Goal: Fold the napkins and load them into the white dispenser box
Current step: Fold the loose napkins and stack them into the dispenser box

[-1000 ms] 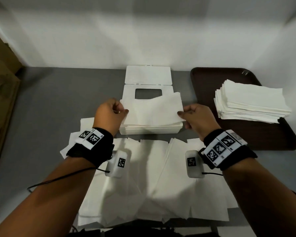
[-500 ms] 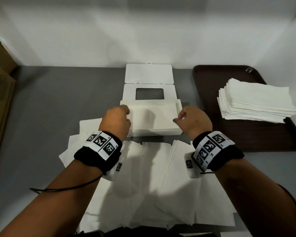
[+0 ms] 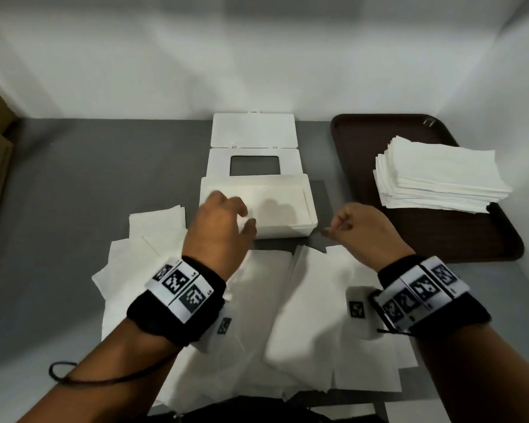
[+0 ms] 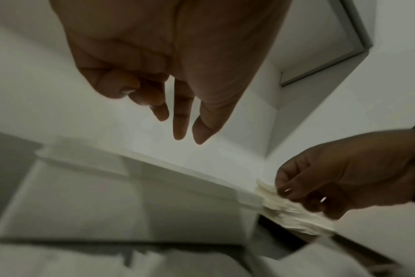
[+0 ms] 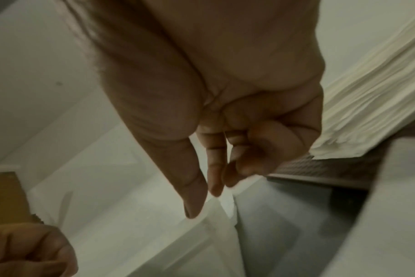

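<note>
I read it as partway: folded napkins [image 3: 266,206] in dispenser box [image 3: 309,227], both hands [image 3: 217,230] [image 3: 367,230] w/ fingers loose, empty; unfolded napkins [image 3: 312,315] + tray stack [image 3: 440,175] left.

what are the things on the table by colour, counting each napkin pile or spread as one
white: 3 - dispenser box, stack of folded napkins, spread of unfolded napkins
dark brown: 1 - tray
total: 4
</note>
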Demonstrator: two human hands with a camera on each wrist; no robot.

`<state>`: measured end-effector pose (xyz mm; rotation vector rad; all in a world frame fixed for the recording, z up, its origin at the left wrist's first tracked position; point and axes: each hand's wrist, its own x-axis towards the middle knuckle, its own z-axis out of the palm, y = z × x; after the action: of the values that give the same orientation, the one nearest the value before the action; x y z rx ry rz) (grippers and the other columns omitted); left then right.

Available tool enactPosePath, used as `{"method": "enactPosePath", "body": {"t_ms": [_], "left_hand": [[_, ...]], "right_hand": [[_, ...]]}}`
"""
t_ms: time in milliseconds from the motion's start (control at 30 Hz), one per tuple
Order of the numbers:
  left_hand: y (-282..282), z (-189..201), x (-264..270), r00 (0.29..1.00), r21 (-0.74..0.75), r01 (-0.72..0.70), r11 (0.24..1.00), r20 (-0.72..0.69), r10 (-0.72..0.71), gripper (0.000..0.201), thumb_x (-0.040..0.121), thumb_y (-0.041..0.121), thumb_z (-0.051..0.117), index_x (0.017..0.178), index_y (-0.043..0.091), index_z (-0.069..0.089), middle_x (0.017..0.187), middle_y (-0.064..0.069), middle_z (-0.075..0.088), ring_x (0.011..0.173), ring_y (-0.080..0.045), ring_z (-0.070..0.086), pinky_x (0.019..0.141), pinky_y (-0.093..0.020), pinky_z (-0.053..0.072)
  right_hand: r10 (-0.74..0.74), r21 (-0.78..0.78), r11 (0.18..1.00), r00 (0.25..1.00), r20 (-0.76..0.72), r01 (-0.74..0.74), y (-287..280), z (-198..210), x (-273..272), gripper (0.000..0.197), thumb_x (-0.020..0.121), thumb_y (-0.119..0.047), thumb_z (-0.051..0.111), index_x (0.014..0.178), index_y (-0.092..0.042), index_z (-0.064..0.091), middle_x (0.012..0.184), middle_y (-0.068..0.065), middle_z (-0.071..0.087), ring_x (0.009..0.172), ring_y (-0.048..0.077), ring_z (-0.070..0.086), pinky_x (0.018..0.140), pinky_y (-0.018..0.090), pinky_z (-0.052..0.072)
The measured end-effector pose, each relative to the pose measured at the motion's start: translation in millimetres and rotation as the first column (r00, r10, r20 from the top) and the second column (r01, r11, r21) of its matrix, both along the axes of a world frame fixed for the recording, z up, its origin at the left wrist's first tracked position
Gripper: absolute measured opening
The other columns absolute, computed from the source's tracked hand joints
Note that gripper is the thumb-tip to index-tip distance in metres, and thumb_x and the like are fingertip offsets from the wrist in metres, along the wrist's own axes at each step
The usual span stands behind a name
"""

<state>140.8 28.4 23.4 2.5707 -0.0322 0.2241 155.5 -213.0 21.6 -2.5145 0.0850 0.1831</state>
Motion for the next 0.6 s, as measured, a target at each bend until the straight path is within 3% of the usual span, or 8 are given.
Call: {"method": "enactPosePath", "body": {"t_ms": [167, 267, 367, 467, 600], "left_hand": [[-31.7, -25.9, -37.7, 0.957, -0.181, 0.118, 0.976, -0.242, -0.161, 0.007, 0.085, 0.025, 0.061, 0.080, 0.021, 0.064, 0.076, 0.010, 0.063, 0.065, -0.002, 0.053, 0.063, -0.015, 0.038], [-44.8, -37.6, -51.8, 0.925, -0.176, 0.121, 0.977, -0.337, -0.176, 0.006, 0.086, 0.026, 0.060, 0.085, 0.022, 0.064, 0.080, 0.011, 0.063, 0.069, -0.004, 0.055, 0.060, -0.006, 0.034], [-57.6, -40.8, -61.1, 0.913, -0.164, 0.100, 0.981, -0.376, -0.156, 0.015, 0.087, 0.028, 0.060, 0.099, 0.019, 0.064, 0.093, 0.006, 0.062, 0.084, -0.012, 0.060, 0.070, -0.015, 0.041], [-69.4, -43.3, -63.3, 0.900, -0.080, 0.106, 0.991, -0.416, -0.130, 0.033, 0.087, 0.032, 0.061, 0.114, 0.013, 0.058, 0.109, -0.003, 0.056, 0.098, -0.021, 0.058, 0.088, -0.029, 0.046], [-78.7, -44.5, -60.8, 0.895, 0.020, 0.113, 0.993, -0.435, -0.093, 0.038, 0.083, 0.038, 0.064, 0.112, 0.014, 0.057, 0.111, -0.006, 0.053, 0.102, -0.025, 0.055, 0.089, -0.035, 0.046]], "right_hand": [[0.008, 0.007, 1.000, 0.989, -0.150, -0.007, -28.8, -21.7, -46.5, 0.024, 0.079, -0.030, 0.076, 0.067, -0.020, 0.058, 0.070, -0.002, 0.062, 0.068, 0.016, 0.059, 0.062, 0.026, 0.041], [-0.041, 0.070, 0.996, 0.975, -0.218, 0.058, -36.1, -32.3, -65.1, 0.022, 0.082, -0.028, 0.075, 0.070, -0.015, 0.062, 0.066, 0.004, 0.067, 0.064, 0.022, 0.066, 0.064, 0.034, 0.055], [-0.097, 0.170, 0.974, 0.956, -0.275, 0.148, -32.9, -37.2, -78.1, 0.020, 0.083, -0.023, 0.074, 0.078, -0.006, 0.065, 0.066, 0.011, 0.070, 0.061, 0.023, 0.069, 0.065, 0.040, 0.060], [-0.159, 0.204, 0.955, 0.954, -0.254, 0.214, -28.9, -44.1, -84.5, 0.021, 0.081, -0.023, 0.076, 0.082, -0.008, 0.062, 0.068, 0.008, 0.069, 0.062, 0.021, 0.070, 0.070, 0.041, 0.060], [-0.179, 0.225, 0.947, 0.957, -0.229, 0.231, -27.0, -50.0, -86.7, 0.022, 0.079, -0.023, 0.077, 0.080, -0.013, 0.057, 0.072, 0.006, 0.068, 0.066, 0.021, 0.069, 0.075, 0.046, 0.059]]}}
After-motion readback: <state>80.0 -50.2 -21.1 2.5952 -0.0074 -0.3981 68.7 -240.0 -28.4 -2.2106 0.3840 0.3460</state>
